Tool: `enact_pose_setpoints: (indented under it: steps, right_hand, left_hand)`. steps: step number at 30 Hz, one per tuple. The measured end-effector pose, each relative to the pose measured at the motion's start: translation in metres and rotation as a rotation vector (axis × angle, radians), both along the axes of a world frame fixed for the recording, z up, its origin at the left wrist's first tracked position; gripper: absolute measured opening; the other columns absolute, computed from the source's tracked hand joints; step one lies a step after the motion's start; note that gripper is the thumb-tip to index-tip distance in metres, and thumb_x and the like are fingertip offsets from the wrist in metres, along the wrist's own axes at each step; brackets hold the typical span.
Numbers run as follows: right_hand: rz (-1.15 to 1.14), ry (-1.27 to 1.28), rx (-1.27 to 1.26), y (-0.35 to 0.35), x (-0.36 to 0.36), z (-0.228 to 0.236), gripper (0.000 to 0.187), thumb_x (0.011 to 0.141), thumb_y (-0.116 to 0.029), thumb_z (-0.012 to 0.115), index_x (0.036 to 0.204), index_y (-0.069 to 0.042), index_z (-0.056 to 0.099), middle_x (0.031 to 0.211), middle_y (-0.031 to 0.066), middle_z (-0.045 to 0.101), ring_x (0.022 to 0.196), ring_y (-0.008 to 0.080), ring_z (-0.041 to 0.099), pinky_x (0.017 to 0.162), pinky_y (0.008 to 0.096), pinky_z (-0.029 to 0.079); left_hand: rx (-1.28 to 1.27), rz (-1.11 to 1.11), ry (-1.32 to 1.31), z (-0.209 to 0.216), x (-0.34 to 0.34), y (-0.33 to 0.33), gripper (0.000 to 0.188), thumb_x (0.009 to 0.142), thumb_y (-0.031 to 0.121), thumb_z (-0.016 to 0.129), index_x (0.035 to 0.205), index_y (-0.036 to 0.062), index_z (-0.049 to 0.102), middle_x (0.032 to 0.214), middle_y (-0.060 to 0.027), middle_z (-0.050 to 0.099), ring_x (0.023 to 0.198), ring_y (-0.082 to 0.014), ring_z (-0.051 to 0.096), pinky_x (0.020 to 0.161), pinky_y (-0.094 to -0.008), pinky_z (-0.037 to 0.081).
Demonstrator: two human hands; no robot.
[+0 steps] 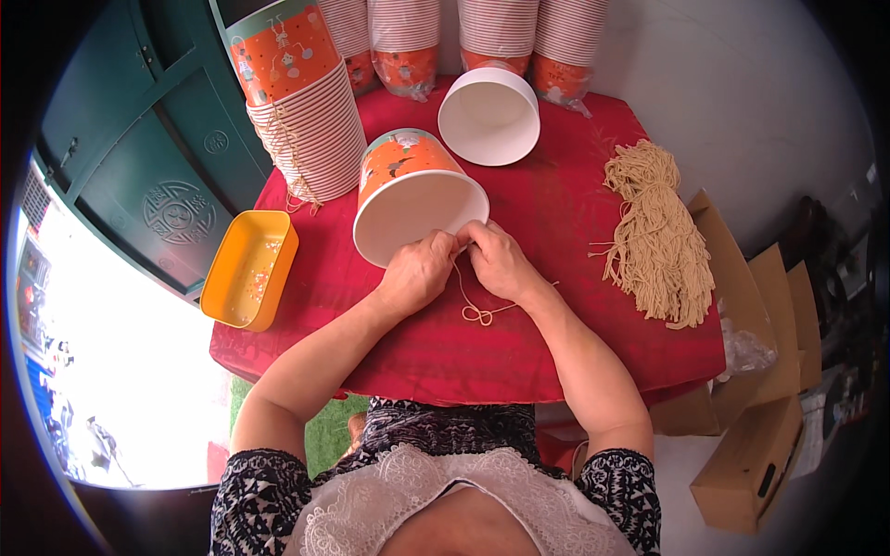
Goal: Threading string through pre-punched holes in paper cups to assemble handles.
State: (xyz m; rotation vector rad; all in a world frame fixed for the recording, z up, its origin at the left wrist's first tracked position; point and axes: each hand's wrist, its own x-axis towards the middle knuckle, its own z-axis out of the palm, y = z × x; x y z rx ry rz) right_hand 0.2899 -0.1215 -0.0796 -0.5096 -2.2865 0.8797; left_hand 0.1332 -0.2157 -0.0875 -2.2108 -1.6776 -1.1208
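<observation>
An orange patterned paper bucket (408,159) lies tilted on the table, its white open mouth facing me. At its near rim my left hand (417,271) and my right hand (502,263) meet, fingers closed in a pinch. A thin beige cord (478,316) comes down from between them and curls into loose loops on the cloth. My fingers hide the exact spot where the cord meets the rim. Behind this bucket another white-mouthed paper bucket (489,119) rests on its side.
A tall stack of nested buckets (311,139), with cords hanging on it, leans at the left. Below it sits a yellow plastic tub (248,310) with small scraps. A beige cord bundle (656,246) lies right on the red tablecloth (547,352). Wrapped bucket stacks (405,37) line the back.
</observation>
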Motion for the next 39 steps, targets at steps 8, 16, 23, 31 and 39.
enact_pose_setpoints:
  steps: [8,16,23,31,39]
  right_hand:
    - [0.011,0.070,-0.001,-0.007,-0.001,0.009,0.026,0.080,0.009,0.046,0.099,0.001,0.062,0.108,0.0253,0.061,0.104,0.0427,0.057,0.091,0.0478,0.048]
    - [0.044,0.021,-0.018,-0.002,0.001,0.005,0.025,0.079,0.007,0.050,0.101,0.000,0.061,0.106,0.0246,0.062,0.103,0.0424,0.057,0.089,0.0478,0.048]
    - [-0.022,0.042,0.061,-0.005,0.000,0.004,0.028,0.080,0.006,0.053,0.108,0.000,0.058,0.104,0.0204,0.063,0.100,0.0366,0.061,0.086,0.0425,0.051]
    - [-0.040,0.044,0.045,-0.006,-0.001,0.004,0.025,0.086,0.001,0.053,0.110,0.002,0.061,0.105,0.0245,0.064,0.100,0.0396,0.061,0.086,0.0451,0.050]
    - [-0.044,0.062,0.022,-0.007,-0.001,0.005,0.021,0.089,-0.003,0.053,0.107,0.004,0.063,0.102,0.0269,0.064,0.099,0.0417,0.060,0.085,0.0470,0.050]
  left_hand:
    - [-0.032,0.032,0.012,0.002,0.000,-0.002,0.014,0.085,0.006,0.064,0.093,0.0047,0.052,0.084,-0.0140,0.063,0.073,-0.0354,0.065,0.062,-0.0438,0.052]
    - [-0.025,0.020,0.009,0.000,-0.001,0.000,0.015,0.085,0.005,0.064,0.093,0.0041,0.051,0.083,-0.0145,0.063,0.074,-0.0357,0.065,0.063,-0.0440,0.052]
    - [-0.075,0.035,-0.057,0.002,0.000,-0.002,0.015,0.086,0.004,0.063,0.094,0.0042,0.050,0.082,-0.0155,0.062,0.074,-0.0371,0.064,0.063,-0.0450,0.052]
    - [-0.064,0.060,-0.060,0.003,0.002,-0.002,0.016,0.085,0.004,0.063,0.093,0.0039,0.049,0.079,-0.0159,0.062,0.073,-0.0374,0.064,0.062,-0.0453,0.051]
    - [-0.025,0.071,-0.040,0.002,0.002,-0.001,0.017,0.085,0.006,0.065,0.092,0.0043,0.050,0.077,-0.0151,0.062,0.071,-0.0367,0.064,0.062,-0.0447,0.052]
